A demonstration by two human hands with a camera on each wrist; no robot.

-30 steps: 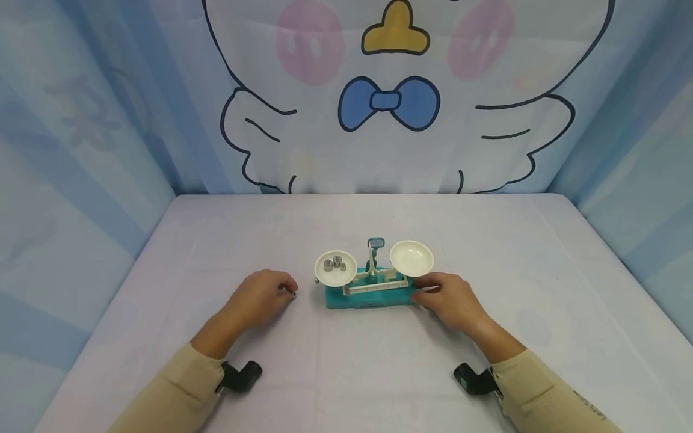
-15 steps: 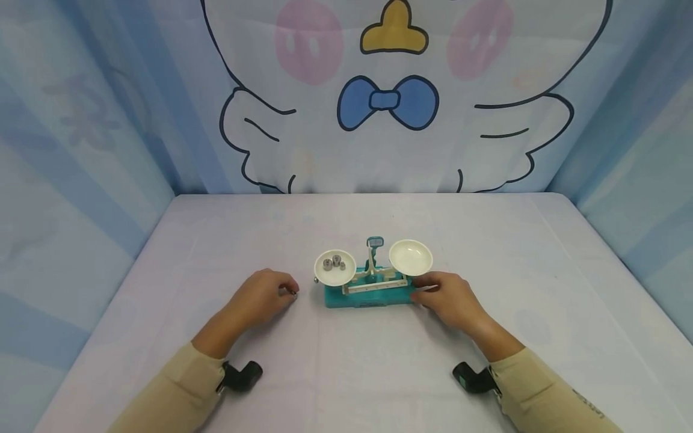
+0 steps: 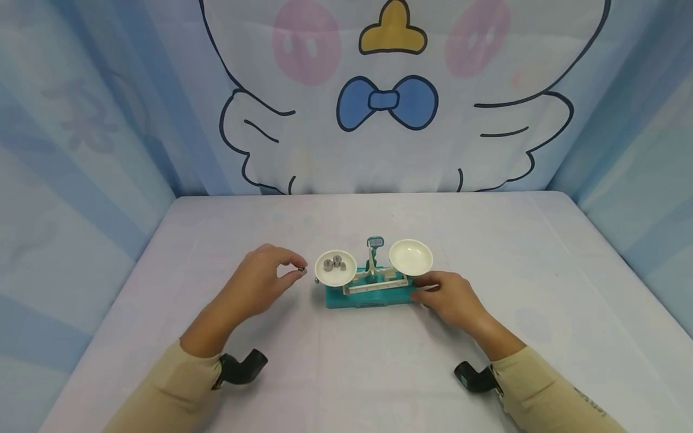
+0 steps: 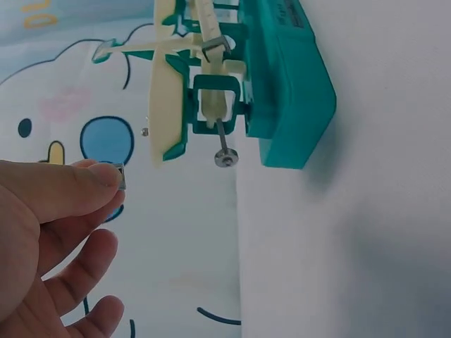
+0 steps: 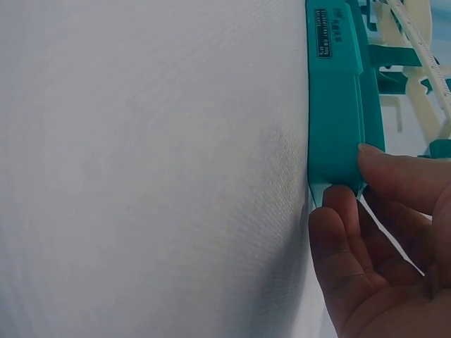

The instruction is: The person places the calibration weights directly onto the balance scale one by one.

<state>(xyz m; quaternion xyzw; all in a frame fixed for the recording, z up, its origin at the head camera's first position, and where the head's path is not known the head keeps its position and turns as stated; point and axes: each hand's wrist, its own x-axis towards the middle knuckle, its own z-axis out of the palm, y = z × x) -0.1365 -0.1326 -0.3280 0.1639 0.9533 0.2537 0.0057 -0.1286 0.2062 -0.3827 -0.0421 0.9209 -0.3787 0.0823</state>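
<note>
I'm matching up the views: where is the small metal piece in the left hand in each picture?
Head: small metal piece left of centre, pinched by the left hand, just left of the left pan.
Left wrist: small metal piece at left, mid-height.
Right wrist: not in it.
Shared landmark: teal base, in all three views.

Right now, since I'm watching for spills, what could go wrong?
The left hand pinches a small silvery metal piece, which could slip. Bumping the nearby round white plastic-looking pan might scatter its three rounded silvery metal weights. The right hand, holding the teal block-shaped base, could jolt it.
</note>
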